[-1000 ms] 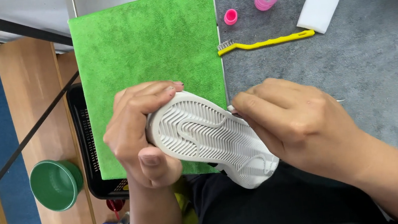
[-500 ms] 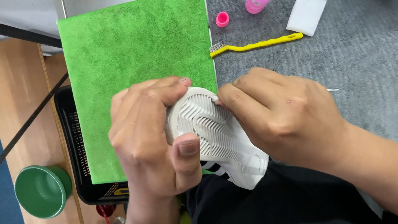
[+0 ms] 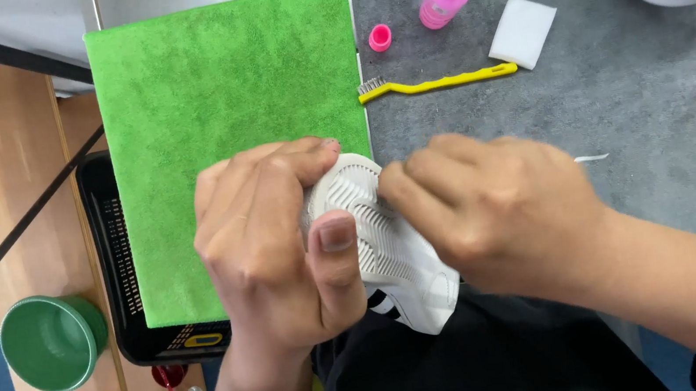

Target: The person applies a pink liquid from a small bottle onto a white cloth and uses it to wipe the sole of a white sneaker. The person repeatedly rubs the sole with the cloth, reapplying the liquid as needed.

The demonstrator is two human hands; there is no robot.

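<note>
while the left hand [image 3: 271,249] grips a white shoe [image 3: 384,240] sole-up, the right hand [image 3: 491,204] presses curled fingers on its sole.

The left hand [image 3: 271,249] curls tight, thumb pressed forward, facing the blurred, closed right hand [image 3: 495,204].

White sneaker [image 3: 387,257], held sole-up in the air above the person's lap, at the near edge of the worktop. Outsole pale grey-white w/ herringbone/zigzag tread ribs; rounded end points away from the body, other end angled down toward the lap. Black stripes show on the side at the lower edge. Left hand [image 3: 270,245] wraps the rounded end, thumb pressed flat on the tread. Right hand [image 3: 500,208], blurred, covers the sole's right edge, fingertips touching the tread.
</note>
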